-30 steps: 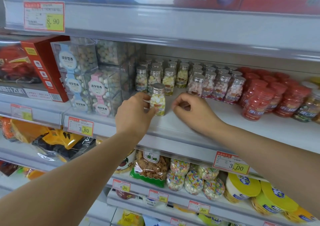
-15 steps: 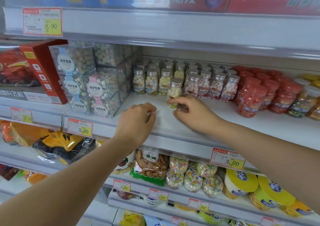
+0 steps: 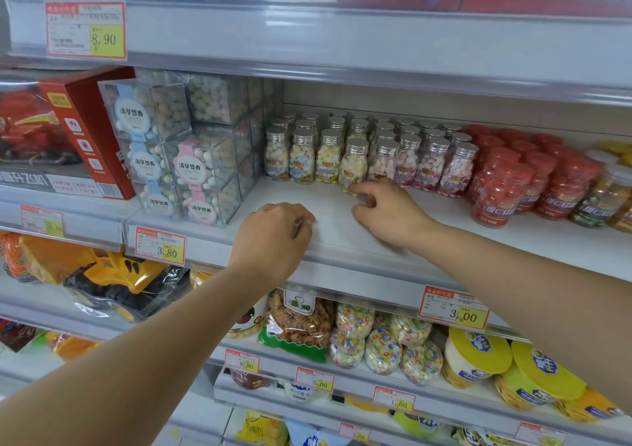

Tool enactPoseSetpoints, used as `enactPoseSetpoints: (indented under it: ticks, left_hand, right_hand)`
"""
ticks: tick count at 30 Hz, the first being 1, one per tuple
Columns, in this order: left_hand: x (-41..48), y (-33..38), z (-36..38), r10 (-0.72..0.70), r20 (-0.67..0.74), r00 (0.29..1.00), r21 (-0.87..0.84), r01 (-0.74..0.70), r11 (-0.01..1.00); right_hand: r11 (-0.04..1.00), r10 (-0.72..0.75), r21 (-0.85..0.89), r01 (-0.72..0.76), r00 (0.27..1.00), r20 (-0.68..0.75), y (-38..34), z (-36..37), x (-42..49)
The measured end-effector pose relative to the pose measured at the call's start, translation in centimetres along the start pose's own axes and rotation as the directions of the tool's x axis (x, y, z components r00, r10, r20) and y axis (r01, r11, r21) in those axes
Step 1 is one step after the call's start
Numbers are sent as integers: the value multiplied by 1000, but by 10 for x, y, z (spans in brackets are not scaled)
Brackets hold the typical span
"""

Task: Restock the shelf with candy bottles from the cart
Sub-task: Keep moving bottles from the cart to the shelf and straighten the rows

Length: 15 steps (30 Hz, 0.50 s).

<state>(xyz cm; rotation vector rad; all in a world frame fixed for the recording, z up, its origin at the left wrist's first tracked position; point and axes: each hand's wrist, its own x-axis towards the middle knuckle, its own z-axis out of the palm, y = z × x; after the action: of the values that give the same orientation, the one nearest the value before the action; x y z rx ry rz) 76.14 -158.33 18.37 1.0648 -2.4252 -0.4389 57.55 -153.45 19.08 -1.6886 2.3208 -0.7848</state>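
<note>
bottle (image 3: 354, 166) upright on shelf (image 3: 342, 240), centre frame, at the front of the silver-capped rows (image 3: 424, 151). right hand (image 3: 386, 213) loose, index tip touching its base, no grip. left hand (image 3: 273, 237) curled, holding nothing, on shelf lip. this one looks placed; room for more; cart not in view.
</note>
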Motion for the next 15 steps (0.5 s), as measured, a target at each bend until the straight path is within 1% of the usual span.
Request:
enactPoseSetpoints:
  ticks: [11,15]
  left_hand:
    - [2,-2,0,-1,5,1000,-14,1,1000]
    - [1,-1,0,7,5,1000,-1,-7,1000]
  right_hand:
    - [996,69,-55,-69,998,5,-5,2,6]
    - [998,49,-42,-49,999,-3,-7,2,5]
